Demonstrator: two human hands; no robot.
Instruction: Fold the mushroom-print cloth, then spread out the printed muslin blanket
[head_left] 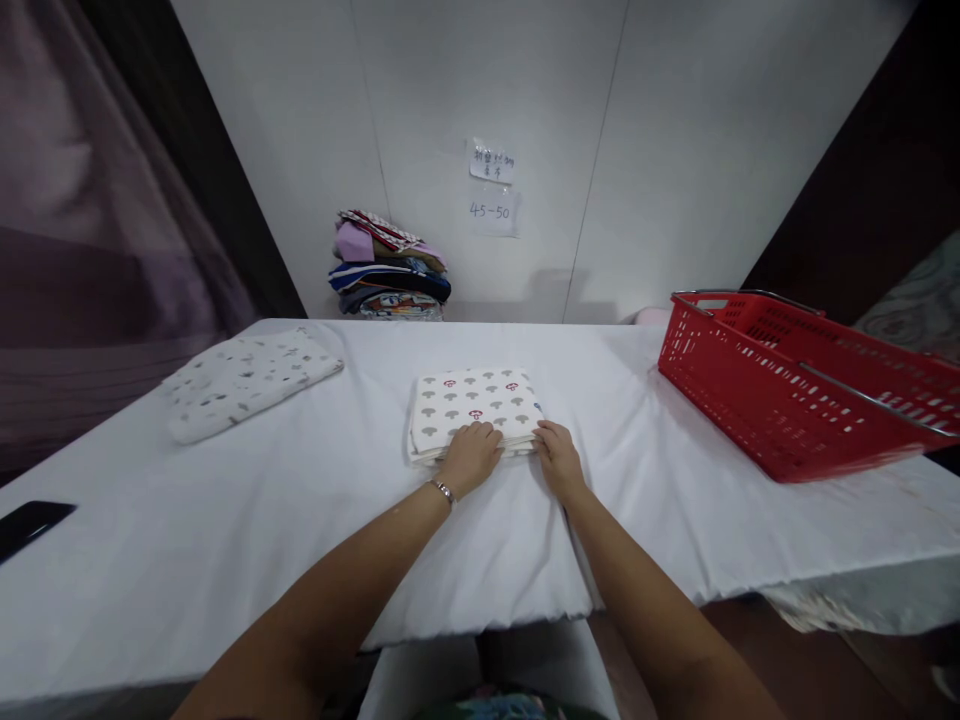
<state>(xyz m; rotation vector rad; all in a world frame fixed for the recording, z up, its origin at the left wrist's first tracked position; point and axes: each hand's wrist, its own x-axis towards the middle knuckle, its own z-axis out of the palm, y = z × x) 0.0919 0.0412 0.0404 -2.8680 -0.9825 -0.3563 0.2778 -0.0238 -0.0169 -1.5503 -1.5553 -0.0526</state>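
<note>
A folded white cloth with a grey and red mushroom print [474, 402] lies in the middle of the white-covered table [225, 540]. My left hand [470, 455] rests on its near edge, fingers curled over the fold. My right hand [556, 453] grips the cloth's near right corner, fingers closed on the edge. A thin bracelet sits on my left wrist.
A second folded white patterned cloth [247, 382] lies at the left. A stack of folded coloured clothes [388, 268] stands against the back wall. A red plastic basket [802, 385] sits at the right. A dark phone [30, 524] lies at the left edge. Paper notes hang on the wall.
</note>
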